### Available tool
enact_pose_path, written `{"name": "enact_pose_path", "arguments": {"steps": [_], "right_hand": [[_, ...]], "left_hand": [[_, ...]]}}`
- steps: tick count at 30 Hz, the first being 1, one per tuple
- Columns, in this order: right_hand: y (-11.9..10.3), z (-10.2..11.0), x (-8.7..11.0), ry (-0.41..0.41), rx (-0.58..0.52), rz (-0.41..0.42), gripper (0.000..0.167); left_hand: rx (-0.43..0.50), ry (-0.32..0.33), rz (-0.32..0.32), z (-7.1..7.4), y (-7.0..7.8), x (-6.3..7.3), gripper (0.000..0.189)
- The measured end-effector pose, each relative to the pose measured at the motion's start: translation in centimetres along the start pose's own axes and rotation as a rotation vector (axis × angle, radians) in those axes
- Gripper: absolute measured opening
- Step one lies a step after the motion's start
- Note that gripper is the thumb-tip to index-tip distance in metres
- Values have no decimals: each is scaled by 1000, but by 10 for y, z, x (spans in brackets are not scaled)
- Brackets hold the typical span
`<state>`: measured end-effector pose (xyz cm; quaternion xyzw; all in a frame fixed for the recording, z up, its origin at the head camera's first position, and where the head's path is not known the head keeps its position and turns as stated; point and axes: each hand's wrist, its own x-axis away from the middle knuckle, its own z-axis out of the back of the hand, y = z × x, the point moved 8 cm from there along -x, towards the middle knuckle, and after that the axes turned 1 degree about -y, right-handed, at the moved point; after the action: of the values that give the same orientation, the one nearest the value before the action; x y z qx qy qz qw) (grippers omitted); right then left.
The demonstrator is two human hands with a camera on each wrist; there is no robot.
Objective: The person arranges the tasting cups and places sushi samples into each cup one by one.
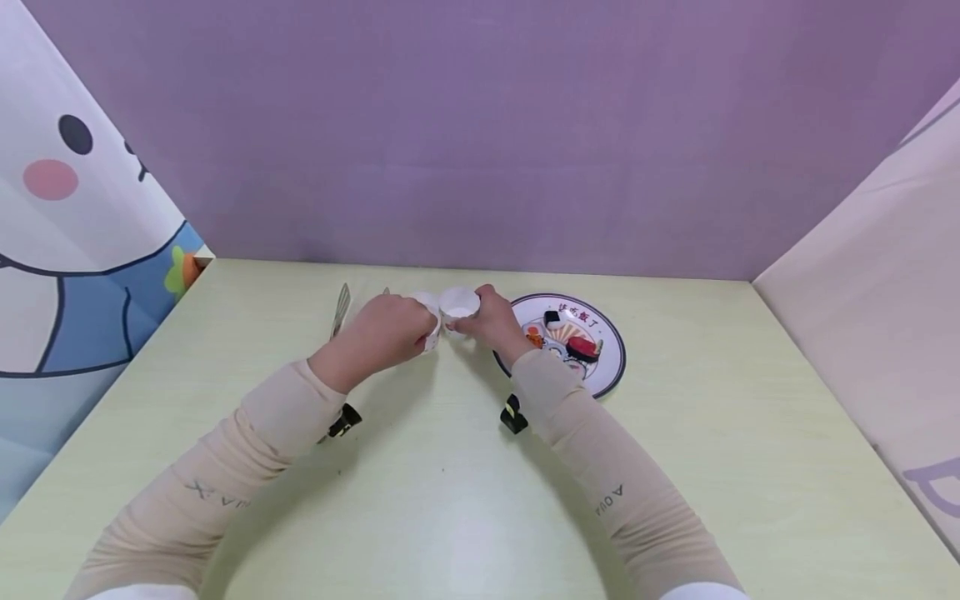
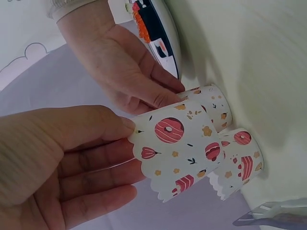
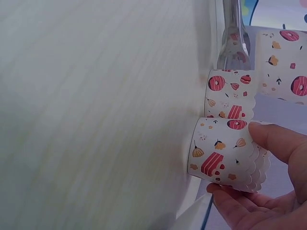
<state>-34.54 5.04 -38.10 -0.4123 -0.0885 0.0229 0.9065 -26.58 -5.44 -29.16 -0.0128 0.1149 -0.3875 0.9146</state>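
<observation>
My left hand (image 1: 390, 329) pinches a white paper baking cup (image 2: 172, 148) by its scalloped rim, thumb on the near side. The cup is printed with pink doughnuts, cake slices and small flowers, and is held tilted above the table. My right hand (image 1: 495, 321) grips a matching stack of paper cups (image 3: 223, 151) between thumb and fingers; layered scalloped rims show, and its base is at the tabletop. Beside that stack another matching paper cup (image 3: 230, 93) stands on the table, mostly hidden in the head view.
A dark-rimmed white plate (image 1: 611, 371) with sushi-like pieces, among them a red-topped one (image 1: 582, 348), lies just right of my right hand. Metal wire loops like a whisk's (image 1: 341, 308) show left of my left hand. A purple wall (image 1: 480, 150) rises behind the table (image 1: 712, 433).
</observation>
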Motion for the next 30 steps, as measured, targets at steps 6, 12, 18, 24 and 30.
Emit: {"name": "enact_pose_path", "arguments": {"steps": [6,12,18,24,30], "right_hand": [[1,0,-1,4,-9,-3,64],[1,-1,0,2,-13,1,63],[1,-1,-1,6,1,6,64],[2,-1,-2,12,14,8,66],[2,-1,-3,18,17,12,67]], "left_hand": [[-7,10,-24,-7,5,0,27],[-26,-19,-28,-18,5,0,25],[-23,-61,-21,-32,2,1,25],[-7,-111,0,-37,-1,2,23],[-14,-131,14,-38,-2,3,21]]}}
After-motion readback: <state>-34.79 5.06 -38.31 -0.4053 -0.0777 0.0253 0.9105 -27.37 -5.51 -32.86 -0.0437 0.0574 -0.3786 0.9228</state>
